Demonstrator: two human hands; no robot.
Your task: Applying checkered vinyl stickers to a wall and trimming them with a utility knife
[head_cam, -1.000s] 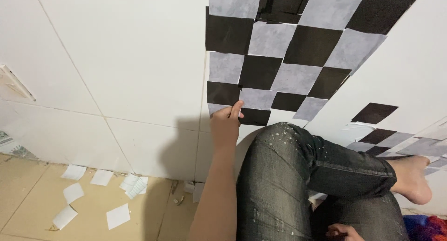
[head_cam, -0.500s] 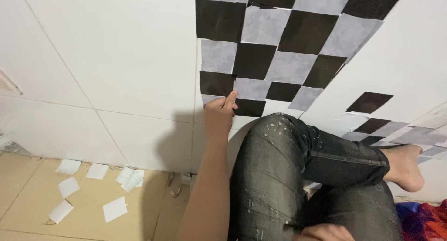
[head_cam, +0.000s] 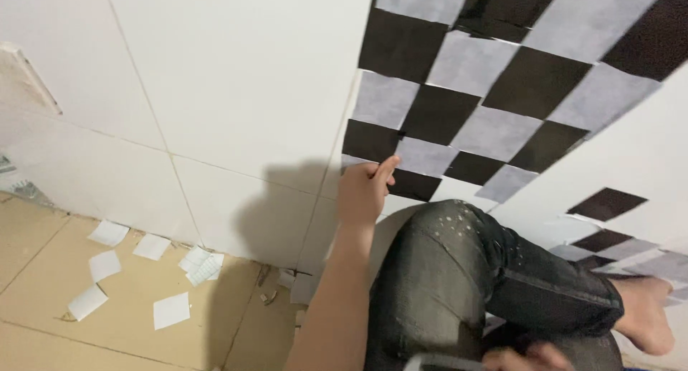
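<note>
Home room under decoration, white tiled wall (head_cam: 215, 91), checker stickers (head_cam: 494, 77), tan floor (head_cam: 43, 328)
</note>
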